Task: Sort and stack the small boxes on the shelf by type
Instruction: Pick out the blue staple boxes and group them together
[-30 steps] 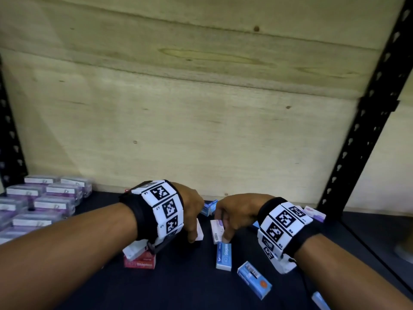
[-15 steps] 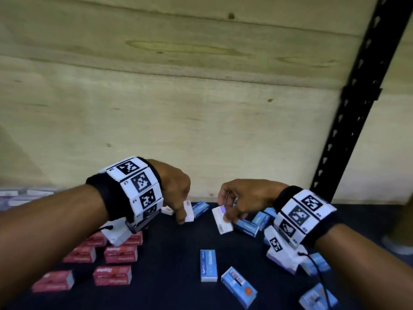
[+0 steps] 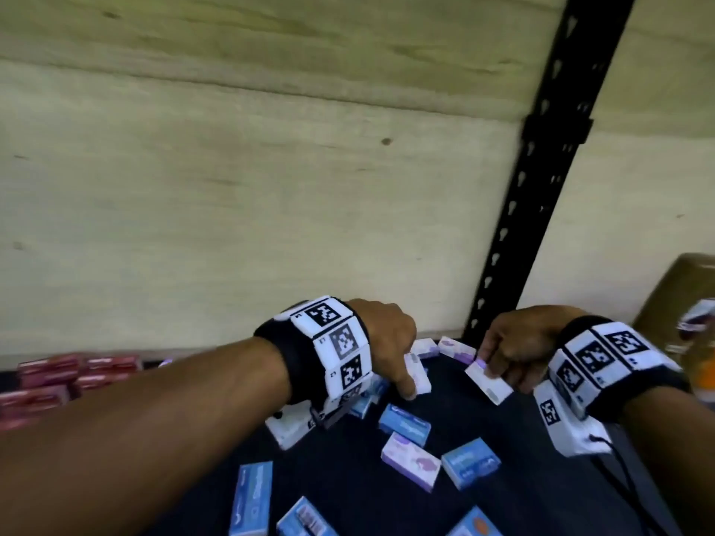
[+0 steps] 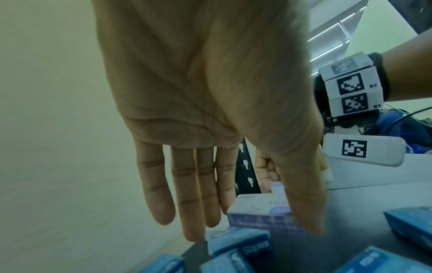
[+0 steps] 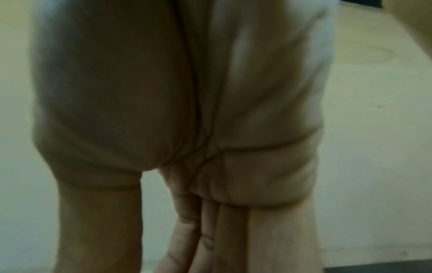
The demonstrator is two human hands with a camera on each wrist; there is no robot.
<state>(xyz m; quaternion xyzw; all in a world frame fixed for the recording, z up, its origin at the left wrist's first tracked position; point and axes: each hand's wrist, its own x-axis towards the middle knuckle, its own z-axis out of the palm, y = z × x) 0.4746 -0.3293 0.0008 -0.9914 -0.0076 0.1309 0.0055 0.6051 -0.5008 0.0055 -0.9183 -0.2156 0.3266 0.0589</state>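
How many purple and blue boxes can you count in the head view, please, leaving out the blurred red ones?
Purple boxes: 5, with one held in the left hand and one in the right hand.
Blue boxes: at least 6, one partly hidden under the left wrist.
Total: at least 11.

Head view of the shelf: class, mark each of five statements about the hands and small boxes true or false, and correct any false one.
1. The right hand holds a white-and-purple box. True.
2. The left hand is empty. False: it pinches a white-and-purple box between thumb and fingers.
3. Red boxes sit at the far left of the shelf. True.
4. The loose blue boxes are stacked neatly. False: they lie scattered, at different angles.
5. The black upright stands left of both hands. False: it rises between and behind them.
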